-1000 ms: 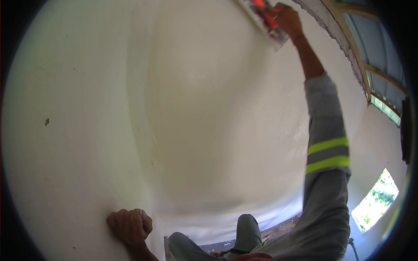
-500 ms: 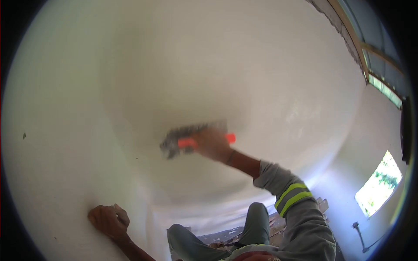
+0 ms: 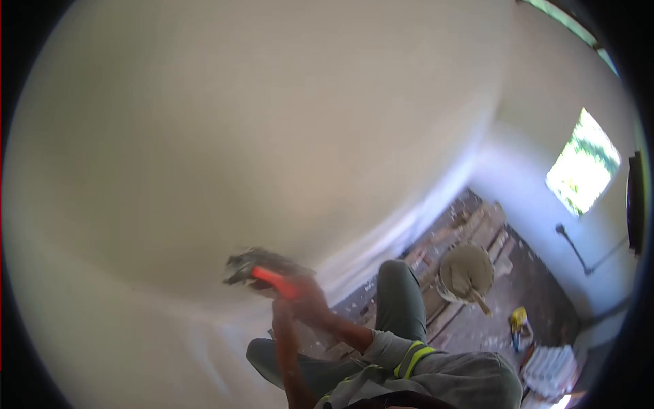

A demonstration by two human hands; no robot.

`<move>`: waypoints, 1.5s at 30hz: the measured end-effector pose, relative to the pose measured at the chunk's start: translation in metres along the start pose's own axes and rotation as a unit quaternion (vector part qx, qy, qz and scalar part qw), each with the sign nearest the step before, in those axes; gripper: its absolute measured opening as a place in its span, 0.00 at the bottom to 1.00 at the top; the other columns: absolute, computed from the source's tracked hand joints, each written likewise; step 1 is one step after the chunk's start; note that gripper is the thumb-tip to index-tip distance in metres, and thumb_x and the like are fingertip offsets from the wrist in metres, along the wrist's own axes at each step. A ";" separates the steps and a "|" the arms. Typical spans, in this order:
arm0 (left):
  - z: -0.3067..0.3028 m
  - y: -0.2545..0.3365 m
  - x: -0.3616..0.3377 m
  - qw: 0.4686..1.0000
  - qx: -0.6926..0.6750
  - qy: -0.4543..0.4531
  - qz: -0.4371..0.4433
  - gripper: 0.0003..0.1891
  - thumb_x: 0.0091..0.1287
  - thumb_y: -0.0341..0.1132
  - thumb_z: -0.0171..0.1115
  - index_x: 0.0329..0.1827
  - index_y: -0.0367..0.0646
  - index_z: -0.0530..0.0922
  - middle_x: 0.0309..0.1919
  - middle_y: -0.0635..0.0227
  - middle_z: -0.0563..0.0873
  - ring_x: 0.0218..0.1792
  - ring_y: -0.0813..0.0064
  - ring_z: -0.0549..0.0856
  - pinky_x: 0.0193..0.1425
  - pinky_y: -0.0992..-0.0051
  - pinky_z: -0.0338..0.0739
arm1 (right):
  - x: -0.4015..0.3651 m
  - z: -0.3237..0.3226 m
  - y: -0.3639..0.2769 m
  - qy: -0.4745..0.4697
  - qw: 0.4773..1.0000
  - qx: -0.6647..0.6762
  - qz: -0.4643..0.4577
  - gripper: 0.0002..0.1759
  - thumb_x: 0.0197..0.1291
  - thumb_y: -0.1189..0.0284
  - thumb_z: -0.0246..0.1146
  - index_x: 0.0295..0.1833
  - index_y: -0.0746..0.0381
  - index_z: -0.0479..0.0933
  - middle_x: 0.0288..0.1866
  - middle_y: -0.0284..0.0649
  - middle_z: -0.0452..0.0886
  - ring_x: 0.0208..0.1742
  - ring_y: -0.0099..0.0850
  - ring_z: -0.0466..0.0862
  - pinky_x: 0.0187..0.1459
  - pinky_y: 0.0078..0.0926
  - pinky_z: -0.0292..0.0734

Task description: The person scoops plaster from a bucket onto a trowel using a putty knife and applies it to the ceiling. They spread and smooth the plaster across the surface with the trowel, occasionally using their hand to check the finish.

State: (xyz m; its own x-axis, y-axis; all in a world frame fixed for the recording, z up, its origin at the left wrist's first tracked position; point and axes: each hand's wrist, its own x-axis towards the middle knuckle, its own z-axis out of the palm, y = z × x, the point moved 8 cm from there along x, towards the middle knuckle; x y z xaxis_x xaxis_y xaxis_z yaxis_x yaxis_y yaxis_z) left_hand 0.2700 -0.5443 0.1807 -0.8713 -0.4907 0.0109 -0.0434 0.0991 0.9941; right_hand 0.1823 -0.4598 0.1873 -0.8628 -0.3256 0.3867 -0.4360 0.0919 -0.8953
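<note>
My right hand (image 3: 308,301) is wrapped round the red-orange handle of a plastering trowel (image 3: 262,262). Grey material clings to its blade, most thickly at the left end, and the blade is smeared by motion. The trowel overlaps the lower part of a pale plastered wall (image 3: 286,136) in this view. My left hand (image 3: 281,307) is up against the right one, just under the handle; its fingers are blurred and mostly hidden there.
Wooden planks (image 3: 480,228) lie along the wall's foot at right. A bucket of beige paste (image 3: 466,273) with a stick-like handle stands on them. Farther back are a yellow packet (image 3: 519,319) and white wrapped packs (image 3: 550,368). A bright window (image 3: 584,163) opens in the side wall.
The trowel and right hand have come down and left from the wall's middle. My left hand has left the wall at lower left and joined the right. The view has turned down and right.
</note>
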 end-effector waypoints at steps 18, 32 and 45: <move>0.432 0.109 0.074 0.795 0.217 -0.360 0.437 0.24 0.61 0.40 0.67 0.58 0.43 0.72 0.41 0.55 0.85 0.38 0.52 0.85 0.44 0.61 0.80 | -0.255 -0.506 0.170 0.154 0.672 -0.408 0.598 0.22 0.63 0.62 0.59 0.57 0.64 0.74 0.55 0.51 0.78 0.59 0.50 0.78 0.59 0.50 0.72; 0.621 -0.092 0.064 0.697 0.414 -0.458 0.365 0.38 0.64 0.57 0.59 0.63 0.30 0.67 0.46 0.48 0.85 0.47 0.52 0.86 0.51 0.59 0.80 | -0.330 -0.426 0.199 0.130 0.746 -0.369 0.538 0.21 0.60 0.68 0.64 0.58 0.57 0.71 0.45 0.48 0.83 0.45 0.54 0.83 0.45 0.53 0.76; 0.608 -0.100 0.020 0.668 0.415 -0.551 0.278 0.35 0.57 0.54 0.70 0.57 0.39 0.69 0.47 0.42 0.84 0.50 0.45 0.84 0.54 0.52 0.77 | -0.349 -0.432 0.208 0.151 0.742 -0.392 0.523 0.13 0.63 0.65 0.61 0.49 0.57 0.70 0.40 0.48 0.81 0.41 0.54 0.83 0.40 0.51 0.76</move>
State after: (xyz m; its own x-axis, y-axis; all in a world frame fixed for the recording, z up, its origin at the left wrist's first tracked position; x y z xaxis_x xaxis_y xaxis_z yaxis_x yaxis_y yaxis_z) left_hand -0.0400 -0.0375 0.0163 -0.6765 0.7126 -0.1859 0.5796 0.6709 0.4624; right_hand 0.2817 0.0797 -0.0380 -0.8007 0.5242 -0.2899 0.5990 0.7029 -0.3836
